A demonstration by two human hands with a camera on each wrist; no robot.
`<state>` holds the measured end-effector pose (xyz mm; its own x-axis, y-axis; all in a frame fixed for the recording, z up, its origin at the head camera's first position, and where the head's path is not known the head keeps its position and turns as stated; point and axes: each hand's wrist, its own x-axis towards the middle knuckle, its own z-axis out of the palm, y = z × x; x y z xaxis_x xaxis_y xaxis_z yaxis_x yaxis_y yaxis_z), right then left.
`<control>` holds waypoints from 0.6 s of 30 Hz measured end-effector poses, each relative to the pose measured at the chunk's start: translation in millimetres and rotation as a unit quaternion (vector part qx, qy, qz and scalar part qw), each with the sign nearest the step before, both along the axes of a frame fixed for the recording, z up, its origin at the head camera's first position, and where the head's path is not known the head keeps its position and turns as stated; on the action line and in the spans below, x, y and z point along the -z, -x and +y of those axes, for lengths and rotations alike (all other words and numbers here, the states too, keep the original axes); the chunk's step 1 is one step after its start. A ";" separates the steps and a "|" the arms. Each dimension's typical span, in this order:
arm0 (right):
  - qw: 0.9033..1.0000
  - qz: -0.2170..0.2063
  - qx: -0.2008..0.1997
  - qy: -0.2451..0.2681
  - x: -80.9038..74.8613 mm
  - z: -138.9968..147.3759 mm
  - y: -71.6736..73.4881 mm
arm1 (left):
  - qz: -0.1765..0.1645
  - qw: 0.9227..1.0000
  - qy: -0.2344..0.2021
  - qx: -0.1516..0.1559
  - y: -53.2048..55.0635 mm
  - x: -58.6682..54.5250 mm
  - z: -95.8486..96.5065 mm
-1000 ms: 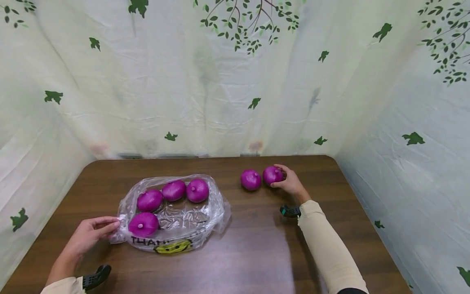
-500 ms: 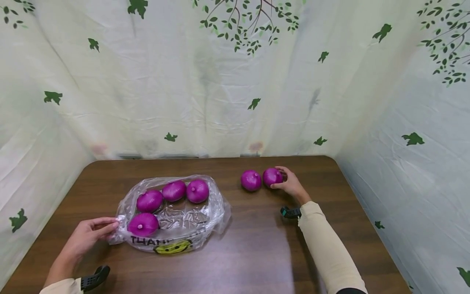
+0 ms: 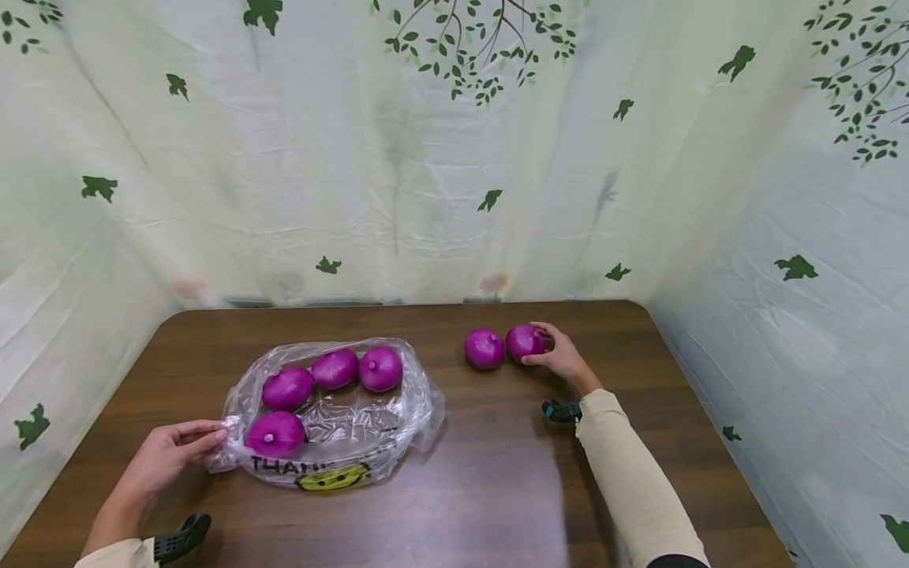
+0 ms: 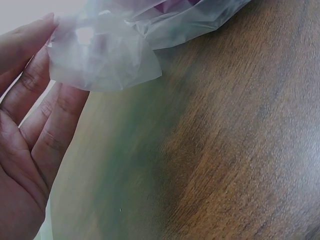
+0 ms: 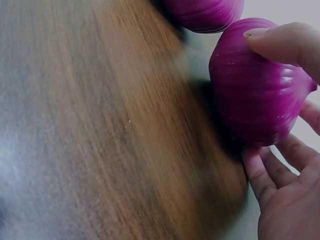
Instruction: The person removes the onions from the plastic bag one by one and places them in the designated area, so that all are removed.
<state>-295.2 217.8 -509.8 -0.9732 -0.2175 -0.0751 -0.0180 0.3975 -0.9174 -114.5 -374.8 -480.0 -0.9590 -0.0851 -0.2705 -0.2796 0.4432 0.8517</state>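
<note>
My left hand [image 3: 166, 457] pinches the left end of a clear plastic bag [image 3: 419, 410], whose gathered corner [image 4: 110, 60] shows between thumb and fingers in the left wrist view. Several purple onions lie in the bag: one in front [image 3: 274, 434], the others along its left and back. Printed on its near side are dark letters and a yellow smiley. At the back right of the table, my right hand [image 3: 564, 359] grips a purple onion [image 5: 255, 95] with thumb on one side and fingers on the other. Close to its left sits another onion [image 3: 484, 349].
The brown wooden table [image 3: 490, 489] has rounded far corners. Pale curtains [image 3: 398, 197] printed with green leaves hang behind it and along both sides. A black strap device [image 3: 183, 538] is on the left wrist and a similar one [image 3: 561, 410] on the right.
</note>
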 end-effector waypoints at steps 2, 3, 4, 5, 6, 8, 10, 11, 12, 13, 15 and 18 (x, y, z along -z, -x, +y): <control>1.000 -0.003 0.002 0.003 0.5 -0.5 0.2 | -0.002 1.000 0.001 0.000 -0.3 -1.0 -0.1; 1.000 -0.001 0.001 0.003 0.5 -0.8 0.4 | -0.001 1.000 0.001 0.000 -0.6 -1.5 0.1; 1.000 -0.003 0.001 0.005 0.3 -1.2 0.5 | -0.001 1.000 0.001 0.001 -1.0 -1.9 0.1; 1.000 -0.003 0.002 0.006 -0.1 -1.6 0.5 | -0.002 1.000 0.002 0.000 -1.0 -2.3 0.0; 1.000 -0.003 0.001 0.007 -0.5 -1.9 0.3 | -0.002 1.000 0.003 0.000 -1.0 -2.4 -0.2; 1.000 -0.004 -0.005 0.012 -5.1 -3.1 -1.8 | -0.003 1.000 0.006 0.000 -0.9 -3.2 -0.7; 1.000 -0.010 -0.008 0.019 -14.5 -5.4 -6.5 | -0.001 1.000 0.003 0.001 -1.2 -3.0 -1.0; 1.000 -0.009 -0.009 0.021 -14.5 -5.1 -6.3 | -0.002 1.000 0.004 0.001 -1.2 -2.9 -0.9; 1.000 -0.008 -0.008 0.023 -14.8 -4.9 -6.2 | -0.006 1.000 0.004 0.001 -1.2 -2.7 -1.1; 1.000 -0.007 -0.007 0.026 -15.1 -4.9 -5.7 | -0.010 1.000 0.004 0.001 -1.2 -2.6 -1.1; 1.000 0.000 -0.004 0.025 -12.7 -3.9 -3.6 | -0.014 1.000 0.001 0.003 -1.4 -1.7 -1.0; 1.000 0.015 0.001 0.024 -8.4 -1.5 0.7 | -0.020 1.000 0.003 0.003 -0.8 -1.7 -1.3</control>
<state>-295.9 216.2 -501.4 -0.9752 -0.2182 -0.0361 -0.0443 0.3527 -0.9347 -113.7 -376.1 -478.4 -0.9480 -0.0806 -0.3078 -0.3102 0.4493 0.8378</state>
